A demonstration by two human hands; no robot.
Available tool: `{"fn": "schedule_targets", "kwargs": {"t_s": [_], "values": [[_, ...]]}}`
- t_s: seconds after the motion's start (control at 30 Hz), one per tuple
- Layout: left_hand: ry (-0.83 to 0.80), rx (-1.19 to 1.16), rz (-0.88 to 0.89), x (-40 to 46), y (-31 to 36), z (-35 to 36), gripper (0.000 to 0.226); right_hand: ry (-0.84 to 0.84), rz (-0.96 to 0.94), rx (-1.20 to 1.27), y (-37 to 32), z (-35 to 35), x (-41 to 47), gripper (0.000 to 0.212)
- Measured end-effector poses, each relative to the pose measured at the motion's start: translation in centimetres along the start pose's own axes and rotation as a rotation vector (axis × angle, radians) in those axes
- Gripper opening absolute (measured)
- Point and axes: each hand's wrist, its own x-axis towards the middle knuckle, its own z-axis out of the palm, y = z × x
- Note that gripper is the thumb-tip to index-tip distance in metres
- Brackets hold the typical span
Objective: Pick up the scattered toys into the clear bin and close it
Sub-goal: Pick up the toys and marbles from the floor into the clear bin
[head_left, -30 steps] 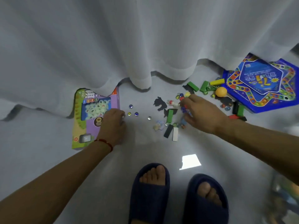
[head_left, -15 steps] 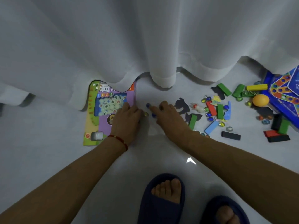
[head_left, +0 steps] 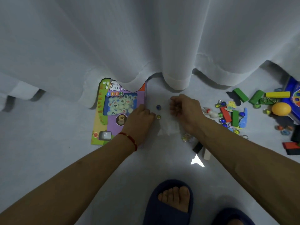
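Pale grey smooth floor, matt, with one bright patch of light; white sheer curtain hangs in soft folds down to it along the far side.

Left hand: palm down, fingers curled, lying over the right edge of a flat purple-and-green cardboard game box with a clear window showing round white printed pieces. Its fingertips sit just beside a small yellowish glass marble; whether they touch it cannot be told. Thin red cord bracelet at the wrist.

Right hand: fingers bent inward into a loose cup, half closed, held low over the floor. What lies inside the cup is hidden, so whether it holds anything cannot be told.

Blue glass marble: round, glossy, on the floor between the two hands, touching neither.

Scattered toys, right of the right hand:
- small white plastic rabbit figure;
- red rectangular block and green rectangular block, matt, lying among further glossy marbles;
- light blue flat foam shape;
- two more green blocks and a yellow rectangular block, farther back;
- smooth orange egg-shaped ball;
- blue printed game board, partly cut off by the frame edge;
- black block and white block, beside the right forearm.

Dark blue soft slide slippers: on the person's feet, bottom of view, toes bare.

Clear bin: not in view.
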Motion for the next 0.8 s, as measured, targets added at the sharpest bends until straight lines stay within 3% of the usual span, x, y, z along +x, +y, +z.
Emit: {"fn": "schedule_targets", "kwargs": {"t_s": [0.07,0.17,0.2,0.27,0.33,0.53,0.63,0.8], "values": [[0.075,-0.262,-0.190,-0.7,0.4,-0.7,0.007,0.005,-0.065,-0.182,-0.5,0.9,0.2,0.019],[0.194,-0.870,-0.667,-2.5,1.1,-2.6,0.009,-0.055,-0.553,-1.005,0.5,1.5,1.0,0.021],[0.200,-1.171,-0.850,-2.9,1.3,-3.0,0.011,-0.119,-0.669,-1.134,0.9,1.8,1.2,0.023],[0.153,-1.883,-1.132,-3.6,1.5,-3.5,0.018,-0.200,-0.720,-1.249,1.8,2.1,2.2,0.029],[0.128,-2.277,-1.257,-4.0,1.5,-3.8,0.018,-0.212,-0.760,-1.358,2.5,2.3,2.9,0.026],[0.166,-2.419,-1.221,-4.6,1.5,-4.2,0.023,-0.266,-1.004,-1.389,3.4,1.7,2.1,0.014],[0.163,-2.428,-1.175,-5.0,1.1,-4.4,0.022,-0.275,-1.140,-1.561,5.4,1.6,1.2,0.020],[0.158,-2.460,-1.097,-5.6,0.8,-4.8,0.028,-0.151,-1.026,-1.739,7.1,2.0,1.2,0.046]]}}
